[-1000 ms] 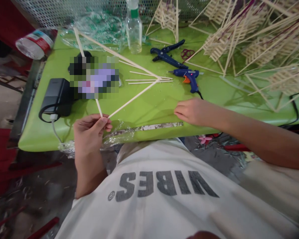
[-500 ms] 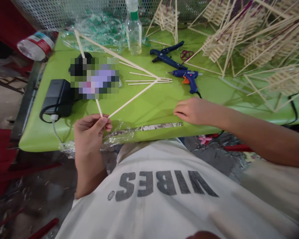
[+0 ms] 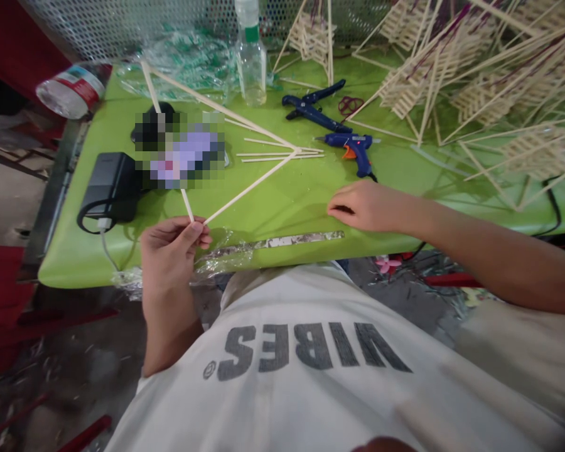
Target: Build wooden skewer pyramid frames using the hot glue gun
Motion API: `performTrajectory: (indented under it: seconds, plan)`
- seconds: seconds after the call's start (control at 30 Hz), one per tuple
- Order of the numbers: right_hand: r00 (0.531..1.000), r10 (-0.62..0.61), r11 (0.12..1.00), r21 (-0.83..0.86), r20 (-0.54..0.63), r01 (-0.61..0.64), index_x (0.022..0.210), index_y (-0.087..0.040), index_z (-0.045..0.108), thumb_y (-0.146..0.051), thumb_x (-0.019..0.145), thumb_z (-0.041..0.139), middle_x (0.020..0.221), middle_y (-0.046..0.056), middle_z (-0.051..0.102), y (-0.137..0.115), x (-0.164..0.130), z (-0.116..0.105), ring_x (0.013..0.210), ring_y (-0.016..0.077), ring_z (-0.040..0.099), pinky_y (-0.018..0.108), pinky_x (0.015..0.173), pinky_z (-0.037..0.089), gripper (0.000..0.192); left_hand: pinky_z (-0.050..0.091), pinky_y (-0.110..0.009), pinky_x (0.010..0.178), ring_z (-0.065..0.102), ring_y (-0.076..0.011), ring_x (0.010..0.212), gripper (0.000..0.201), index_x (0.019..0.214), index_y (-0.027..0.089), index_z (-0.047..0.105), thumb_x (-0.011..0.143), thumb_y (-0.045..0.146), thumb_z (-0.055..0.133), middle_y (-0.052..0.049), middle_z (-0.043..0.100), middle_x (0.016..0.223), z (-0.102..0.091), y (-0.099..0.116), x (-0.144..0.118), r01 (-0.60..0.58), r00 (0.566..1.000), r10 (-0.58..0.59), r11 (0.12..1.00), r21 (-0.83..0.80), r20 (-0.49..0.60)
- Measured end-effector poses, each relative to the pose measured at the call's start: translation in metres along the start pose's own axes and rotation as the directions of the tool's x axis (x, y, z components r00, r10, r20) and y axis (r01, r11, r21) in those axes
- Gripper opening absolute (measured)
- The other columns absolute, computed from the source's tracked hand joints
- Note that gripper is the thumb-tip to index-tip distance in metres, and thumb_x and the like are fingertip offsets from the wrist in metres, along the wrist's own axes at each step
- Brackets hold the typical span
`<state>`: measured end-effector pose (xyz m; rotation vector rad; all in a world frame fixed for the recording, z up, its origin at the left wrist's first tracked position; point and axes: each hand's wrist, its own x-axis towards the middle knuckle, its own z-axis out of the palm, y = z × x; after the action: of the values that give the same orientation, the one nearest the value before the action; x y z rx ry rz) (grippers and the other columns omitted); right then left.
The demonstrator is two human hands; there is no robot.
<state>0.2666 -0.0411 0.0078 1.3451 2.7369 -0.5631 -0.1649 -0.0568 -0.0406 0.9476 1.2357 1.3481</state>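
Observation:
My left hand (image 3: 173,251) pinches one corner of a frame made of thin wooden sticks (image 3: 252,188) between thumb and fingers. The frame is tilted, with one corner raised at the far left and another over several loose sticks (image 3: 268,156). My right hand (image 3: 360,206) rests on the green tabletop (image 3: 282,210) with its fingers curled in. A dark gap shows between thumb and forefinger, and nothing is seen in it. Just beyond that hand lies a blue glue gun (image 3: 351,145) with an orange trigger and a small red light.
Blue cutters (image 3: 315,108) lie behind the glue gun. Finished-looking stick structures (image 3: 437,69) crowd the back right. A clear bottle (image 3: 252,63), a plastic jar (image 3: 70,93), a black power adapter (image 3: 110,185) and a blurred-out item (image 3: 188,154) stand around. A worn metal strip (image 3: 301,240) lies along the near edge.
The view has shifted very slightly. My right hand's thumb and forefinger have formed a wider gap. My left hand keeps its pinch on the stick frame.

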Motion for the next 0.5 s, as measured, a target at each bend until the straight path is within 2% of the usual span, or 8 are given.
performTrajectory:
  seconds: [0.07,0.23,0.33,0.43,0.5]
  plan:
    - [1.0,-0.019,1.0,-0.004,0.013,0.019,0.108,-0.017,0.089,-0.027,0.118,0.057,0.111,0.014,0.089,0.0,0.0,-0.002,0.095,0.0267,0.079,0.039,0.089,0.053,0.035,0.063,-0.017,0.053,0.074,-0.0111,0.055,0.029,0.088,0.015,0.089,0.071,0.027,0.11,-0.005,0.082,0.073,0.0,0.0,0.0,0.004,1.0,-0.004,1.0,0.003,-0.006]
    - [0.997,-0.01,0.984,-0.179,0.075,0.023,0.099,-0.015,0.086,-0.024,0.12,0.054,0.098,0.015,0.085,-0.01,0.004,-0.001,0.085,0.026,0.074,0.041,0.082,0.047,0.04,0.064,-0.018,0.054,0.074,-0.0109,0.055,0.022,0.088,0.017,0.09,0.073,0.025,0.104,-0.005,0.082,0.074,-0.001,-0.002,0.0,0.005,1.0,-0.004,0.999,0.035,-0.023]
    - [0.998,0.018,0.972,-0.236,0.068,-0.002,0.098,-0.015,0.084,-0.022,0.12,0.055,0.096,0.015,0.084,-0.015,0.005,0.002,0.081,0.0239,0.07,0.04,0.079,0.043,0.038,0.064,-0.018,0.053,0.073,-0.0109,0.055,0.021,0.087,0.018,0.09,0.072,0.024,0.103,-0.004,0.083,0.073,-0.001,-0.002,0.0,0.006,1.0,-0.005,0.999,0.037,-0.031]
    - [0.998,0.055,0.976,-0.212,0.024,-0.049,0.1,-0.015,0.084,-0.021,0.119,0.056,0.097,0.014,0.084,-0.013,0.003,0.005,0.081,0.0233,0.07,0.039,0.08,0.043,0.034,0.063,-0.018,0.052,0.074,-0.0111,0.055,0.02,0.085,0.017,0.09,0.071,0.022,0.102,-0.004,0.082,0.072,0.0,-0.001,0.0,0.001,1.0,-0.001,1.0,0.025,-0.028]
    - [0.998,0.067,0.99,-0.124,-0.003,-0.067,0.102,-0.015,0.085,-0.021,0.118,0.056,0.101,0.014,0.086,-0.008,0.0,0.006,0.084,0.0238,0.073,0.038,0.082,0.046,0.033,0.063,-0.017,0.052,0.074,-0.0109,0.055,0.019,0.085,0.017,0.091,0.07,0.022,0.102,-0.004,0.082,0.072,0.001,0.0,-0.001,-0.004,1.0,0.004,1.0,0.013,-0.02]
